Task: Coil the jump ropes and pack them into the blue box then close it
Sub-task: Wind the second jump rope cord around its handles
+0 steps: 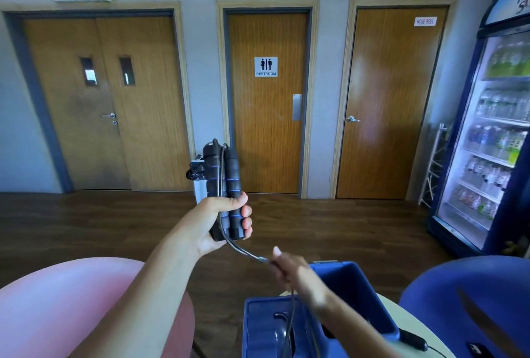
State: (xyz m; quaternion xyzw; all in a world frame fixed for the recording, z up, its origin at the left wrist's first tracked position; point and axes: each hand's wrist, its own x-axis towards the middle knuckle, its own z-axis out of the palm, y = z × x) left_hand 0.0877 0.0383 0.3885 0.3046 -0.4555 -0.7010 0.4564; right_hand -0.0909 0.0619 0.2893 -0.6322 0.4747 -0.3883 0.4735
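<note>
- Left hand [222,221] grips two black jump-rope handles [222,185] upright, side by side.
- Right hand [289,267], blurred, pinches the rope cord [243,251] running from the handles.
- Open blue box [358,294] sits below the right hand.

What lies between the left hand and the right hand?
Head view: a stretch of black rope runs from the handles in the left hand to the right hand.

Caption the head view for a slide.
The left hand grips two black jump rope handles upright; the right hand holds the cord above the open blue box.
</note>
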